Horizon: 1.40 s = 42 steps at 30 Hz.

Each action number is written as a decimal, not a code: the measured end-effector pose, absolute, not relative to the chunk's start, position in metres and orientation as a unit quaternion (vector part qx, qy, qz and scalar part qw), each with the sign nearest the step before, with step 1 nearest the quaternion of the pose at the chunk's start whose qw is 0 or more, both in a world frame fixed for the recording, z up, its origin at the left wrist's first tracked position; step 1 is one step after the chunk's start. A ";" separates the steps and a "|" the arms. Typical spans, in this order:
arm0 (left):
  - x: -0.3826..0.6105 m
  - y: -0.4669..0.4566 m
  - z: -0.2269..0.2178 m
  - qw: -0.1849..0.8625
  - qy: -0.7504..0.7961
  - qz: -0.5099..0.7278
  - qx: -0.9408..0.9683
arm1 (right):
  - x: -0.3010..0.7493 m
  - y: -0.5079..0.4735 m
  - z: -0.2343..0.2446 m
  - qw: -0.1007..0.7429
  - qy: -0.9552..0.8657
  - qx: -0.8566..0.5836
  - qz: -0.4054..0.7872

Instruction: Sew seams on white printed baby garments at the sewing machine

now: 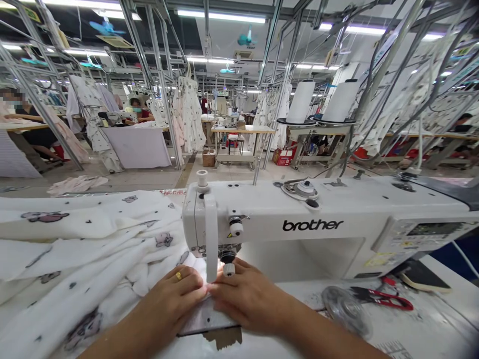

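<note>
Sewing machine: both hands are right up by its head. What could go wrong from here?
The left hand and right hand are close together by the head of the sewing machine; the needle is hidden in this view, so either could stray too near it.
The printed white fabric lies in loose folds at the left and could drag or bunch.
The red-handled snips lie to the right of the right hand; that arm might knock them.

- Long ceiling lights (220, 16) make the whole room bright.
- A small glow (201, 263) shines on the white cloth (86, 254) under the front of the sewing machine (262, 232).
- Metal poles (390, 67) near the sides look slanted and stretched.
- The right corners turn dark.
- Things far back look a bit fuzzy.
</note>
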<state>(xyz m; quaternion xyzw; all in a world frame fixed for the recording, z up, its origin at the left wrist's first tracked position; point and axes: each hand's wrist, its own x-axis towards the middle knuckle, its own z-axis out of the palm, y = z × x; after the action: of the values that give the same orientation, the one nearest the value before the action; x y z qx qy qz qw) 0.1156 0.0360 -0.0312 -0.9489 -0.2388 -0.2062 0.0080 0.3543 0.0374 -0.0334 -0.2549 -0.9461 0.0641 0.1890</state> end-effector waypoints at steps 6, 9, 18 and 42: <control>0.116 0.034 -0.032 -0.054 -0.267 -0.212 -0.939 | 0.351 0.036 -0.035 0.176 -0.954 -0.239 0.044; 0.115 0.033 -0.033 -0.065 -0.275 -0.214 -0.935 | 0.351 0.036 -0.034 0.173 -0.953 -0.243 0.052; 0.119 0.041 -0.027 0.049 -0.223 -0.254 -0.940 | 0.347 0.033 -0.033 0.171 -0.937 -0.298 0.064; 0.114 0.064 -0.040 0.057 -0.231 -0.245 -0.940 | 0.341 0.033 -0.034 0.119 -0.920 -0.375 -0.001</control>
<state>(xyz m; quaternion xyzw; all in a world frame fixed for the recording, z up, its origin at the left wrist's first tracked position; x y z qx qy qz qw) 0.1136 0.0637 -0.0396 -0.9398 -0.2314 -0.2449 0.0573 0.3411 0.0332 -0.0336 -0.3747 -0.9195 -0.0013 0.1188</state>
